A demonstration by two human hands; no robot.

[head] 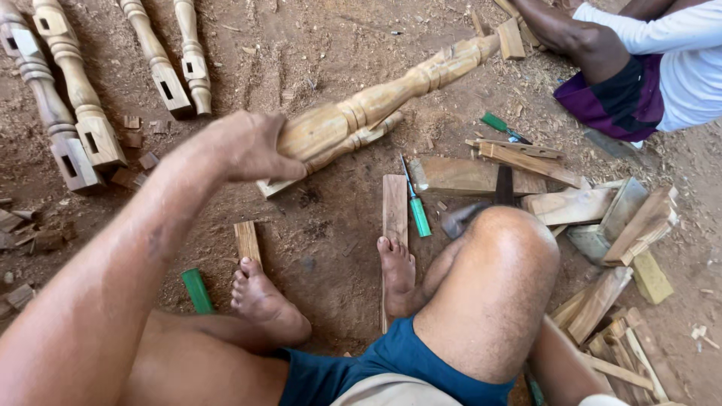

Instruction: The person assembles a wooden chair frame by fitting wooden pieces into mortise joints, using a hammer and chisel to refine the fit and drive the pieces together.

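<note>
The left hand (252, 149) is closing around the thick square end of a turned wooden leg (383, 98), gripping it from above while the leg is stretching away at a slant over the dirt floor (301, 45), its far end reaching toward a small wooden block (511, 39) near the top edge. The right hand is not showing anywhere, since the raised knee is covering that side, so whether it is open or closed cannot be told. Four more turned legs (83, 98) are lying side by side toward the floor's top left corner. A green-handled chisel (415, 203) is resting just beside a flat plank (394, 207) that the person's foot is pressing on, and a hammer head (459, 219) is lying close to the knee. Offcuts (624, 225) are piling up toward the right edge, where another person (647, 68) in a white shirt is sitting
</note>
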